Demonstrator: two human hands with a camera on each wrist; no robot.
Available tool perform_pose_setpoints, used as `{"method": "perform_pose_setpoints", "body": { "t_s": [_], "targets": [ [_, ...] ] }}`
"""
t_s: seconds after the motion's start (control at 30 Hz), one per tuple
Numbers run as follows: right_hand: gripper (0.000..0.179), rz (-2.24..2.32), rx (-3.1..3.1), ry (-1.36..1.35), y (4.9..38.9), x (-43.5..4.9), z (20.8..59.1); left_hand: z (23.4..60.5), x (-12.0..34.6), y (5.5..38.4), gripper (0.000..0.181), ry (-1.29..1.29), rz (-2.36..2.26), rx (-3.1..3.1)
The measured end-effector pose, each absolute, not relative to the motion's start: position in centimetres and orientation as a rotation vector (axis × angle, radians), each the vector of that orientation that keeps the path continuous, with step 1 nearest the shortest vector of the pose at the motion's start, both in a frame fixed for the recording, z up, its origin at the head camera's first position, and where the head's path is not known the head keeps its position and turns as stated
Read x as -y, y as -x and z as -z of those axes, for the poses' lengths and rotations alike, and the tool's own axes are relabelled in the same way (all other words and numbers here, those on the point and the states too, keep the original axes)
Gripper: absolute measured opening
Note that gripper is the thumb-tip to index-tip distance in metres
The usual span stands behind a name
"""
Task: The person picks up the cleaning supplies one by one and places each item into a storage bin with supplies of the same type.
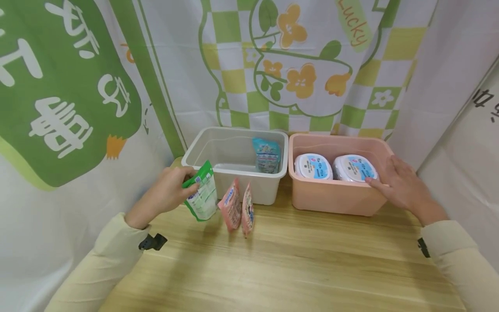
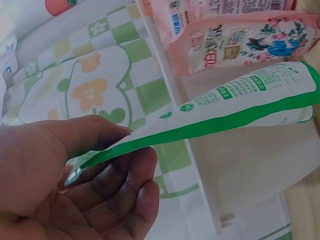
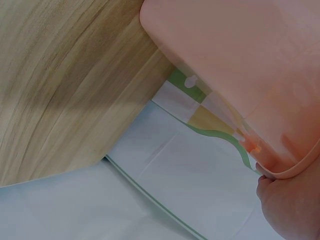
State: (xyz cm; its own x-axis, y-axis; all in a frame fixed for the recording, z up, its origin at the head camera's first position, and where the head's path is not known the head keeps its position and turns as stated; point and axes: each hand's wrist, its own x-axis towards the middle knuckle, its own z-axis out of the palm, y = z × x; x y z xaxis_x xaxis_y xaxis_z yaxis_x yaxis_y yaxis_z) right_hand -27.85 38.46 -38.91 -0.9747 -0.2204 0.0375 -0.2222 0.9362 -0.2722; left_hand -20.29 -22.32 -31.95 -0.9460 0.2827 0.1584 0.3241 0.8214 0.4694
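Observation:
My left hand [image 1: 173,186] pinches the top edge of a green-and-white pouch [image 1: 204,195], which hangs tilted in front of the grey bin [image 1: 249,187]. In the left wrist view the pouch [image 2: 235,102] shows edge-on, its corner between thumb and fingers. To its right, two pink pouches [image 1: 231,207] stand upright on the table, a small gap between them. My right hand [image 1: 405,184] holds the near right corner of the pink bin [image 1: 335,197], the thumb over its front rim; most of the fingers are hidden in the right wrist view.
Inside the grey bin, a blue pouch [image 1: 267,156] leans at the right end. Two white tubs [image 1: 313,167] with blue labels sit in the pink bin. The bins stand side by side on the wooden table [image 1: 288,268], against a printed curtain [image 1: 234,65].

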Motion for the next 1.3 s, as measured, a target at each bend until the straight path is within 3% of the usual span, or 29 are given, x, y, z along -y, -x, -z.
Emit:
{"method": "perform_pose_setpoints", "body": {
  "t_s": [1.3],
  "targets": [
    [0.108,-0.418,3.069,-0.368,27.8,-38.3,38.8,23.4,22.2,22.4,0.016,0.458,0.723,2.885]
  ]
}}
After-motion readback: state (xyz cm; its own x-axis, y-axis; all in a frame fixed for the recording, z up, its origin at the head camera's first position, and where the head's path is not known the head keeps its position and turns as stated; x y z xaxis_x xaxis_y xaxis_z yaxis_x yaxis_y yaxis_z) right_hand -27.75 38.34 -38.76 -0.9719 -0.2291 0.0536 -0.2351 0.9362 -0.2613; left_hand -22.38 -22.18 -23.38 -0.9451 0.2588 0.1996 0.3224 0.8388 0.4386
